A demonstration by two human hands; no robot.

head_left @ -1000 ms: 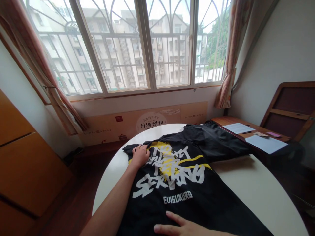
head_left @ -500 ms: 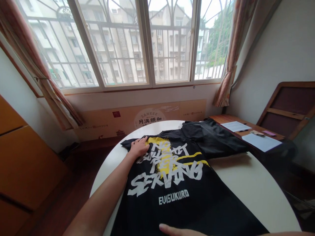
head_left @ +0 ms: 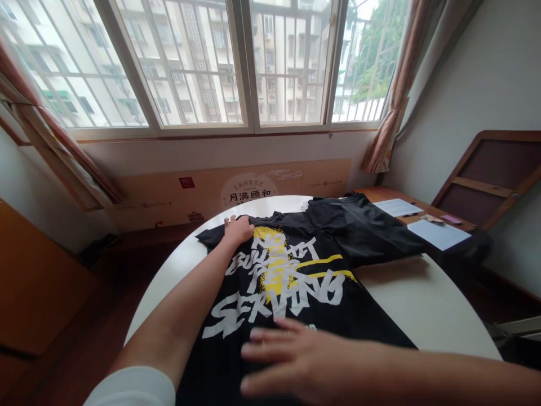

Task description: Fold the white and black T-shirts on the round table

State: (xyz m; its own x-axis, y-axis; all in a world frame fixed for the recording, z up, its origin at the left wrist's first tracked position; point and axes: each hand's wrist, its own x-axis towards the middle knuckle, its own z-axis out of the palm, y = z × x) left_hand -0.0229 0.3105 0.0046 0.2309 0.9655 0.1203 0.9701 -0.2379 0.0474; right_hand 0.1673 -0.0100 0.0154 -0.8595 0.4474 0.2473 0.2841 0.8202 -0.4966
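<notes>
A black T-shirt (head_left: pixel 333 316) with large white lettering and a yellow print lies spread over a round white table (head_left: pixel 443 316). My left hand (head_left: pixel 239 229) rests on its far left shoulder, near the collar, palm down with fingers apart and slightly bent; the fingertips are partly hidden. Over the lower front of the shirt is my right hand (head_left: pixel 283 361), open with fingers spread and pointing left. It covers most of the small white word beneath the large lettering. Whether it touches the cloth I cannot tell.
Another dark folded garment (head_left: pixel 367 231) lies at the table's far right, beside the shirt's shoulder. Beyond it, a wooden desk (head_left: pixel 367 193) carries white papers (head_left: pixel 439 233), a pen and a pink slip. A printed cardboard panel (head_left: pixel 325 169) stands below the barred window.
My left hand has shifted up the shirt to its far shoulder edge. The right hand has come further into view over the lower print, fingers spreading. The view has tilted down slightly.
</notes>
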